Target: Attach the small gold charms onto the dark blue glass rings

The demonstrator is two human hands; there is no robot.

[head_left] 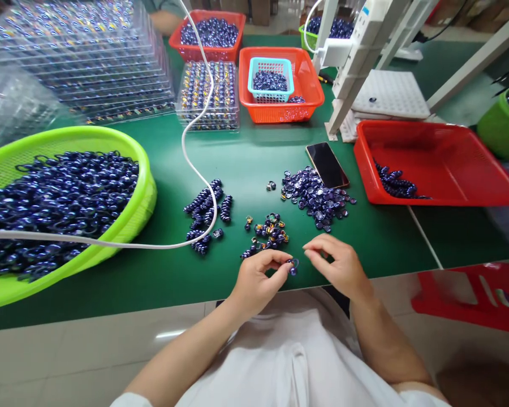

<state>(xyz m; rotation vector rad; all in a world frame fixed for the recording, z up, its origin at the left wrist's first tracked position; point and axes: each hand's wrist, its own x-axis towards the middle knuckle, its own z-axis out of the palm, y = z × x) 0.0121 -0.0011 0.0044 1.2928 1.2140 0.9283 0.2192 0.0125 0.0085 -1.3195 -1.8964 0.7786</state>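
My left hand (261, 280) pinches a small shiny dark-blue ring-like piece (294, 265) between thumb and fingertips, just over the table's front edge. My right hand (337, 263) is a little to the right of it, thumb and forefinger brought together; what they hold, if anything, is too small to make out. Beyond my hands lies a small heap of blue pieces with gold-coloured parts (271, 230). Past my right hand spreads a pile of flat, round dark-blue caps (318, 198). To the left are short stacked rows of blue ring-like pieces (203, 206).
A lime-green basket (146, 186) full of blue looped pieces stands left, with a white cable (184, 135) crossing over it. A phone (327, 164) touches the cap pile. Right is a red tray (449, 158); behind are an orange basket (309, 85), stacked clear trays (161, 85) and a metal post (356, 62).
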